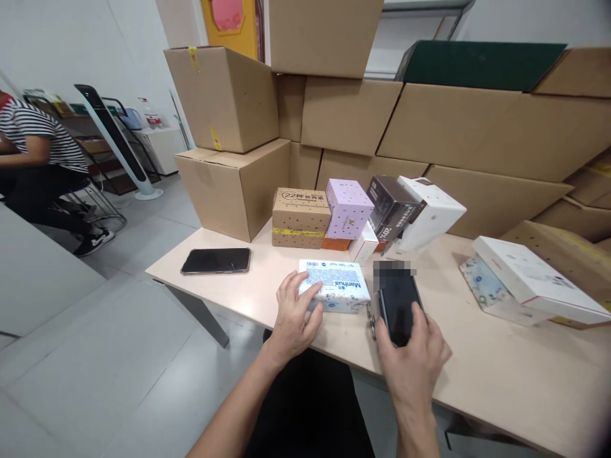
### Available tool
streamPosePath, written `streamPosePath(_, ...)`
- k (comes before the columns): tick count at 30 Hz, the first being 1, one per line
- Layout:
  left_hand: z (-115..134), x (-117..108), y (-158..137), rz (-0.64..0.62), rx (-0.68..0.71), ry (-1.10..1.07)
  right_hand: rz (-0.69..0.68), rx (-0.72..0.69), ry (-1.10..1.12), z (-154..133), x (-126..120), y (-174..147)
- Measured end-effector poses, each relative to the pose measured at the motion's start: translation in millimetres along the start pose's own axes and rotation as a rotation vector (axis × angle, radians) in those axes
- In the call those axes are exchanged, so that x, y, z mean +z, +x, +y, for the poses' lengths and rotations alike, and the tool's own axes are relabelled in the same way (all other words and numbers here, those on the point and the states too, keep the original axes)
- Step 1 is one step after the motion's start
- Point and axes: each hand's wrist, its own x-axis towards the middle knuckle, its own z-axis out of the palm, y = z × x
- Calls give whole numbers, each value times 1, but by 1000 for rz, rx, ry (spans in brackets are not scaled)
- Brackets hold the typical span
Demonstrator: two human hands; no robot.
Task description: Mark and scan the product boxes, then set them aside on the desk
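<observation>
My left hand is at the left end of a white and blue pack of tissues marked "Manhua". Its fingers rest on the top and end, with the thumb against the near side. To the right, my right hand grips the near end of a black phone, thumb on one side and fingers on the other. Pixelation covers the phone's far end. A small metal ring lies between the pack and the phone. Another phone, screen dark, lies flat at the table's left.
Behind the pack stand a brown box, a lilac box, a dark box and a white box. Large cartons wall the back. A flat white box leans at right. A seated person is far left.
</observation>
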Motion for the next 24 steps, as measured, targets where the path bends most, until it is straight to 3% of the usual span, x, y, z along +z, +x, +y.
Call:
streamPosePath(4,0,0,0,2,-15,-15,-58,37,-90,28,2,0)
streamPosePath(9,-1,0,1,15,-17,-36,-199,61,-122,32,2,-2)
streamPosePath(12,-1,0,1,19,-22,-39,-284,67,-221,26,-2,-1)
streamPosePath(17,0,0,1,24,-8,-53,-347,-96,-269,5,-7,16)
streamPosePath(21,0,0,1,26,-8,-46,-536,-223,-319,-15,2,30)
streamPosePath(24,-1,0,1,25,-11,-37,-643,-222,-305,-22,7,36)
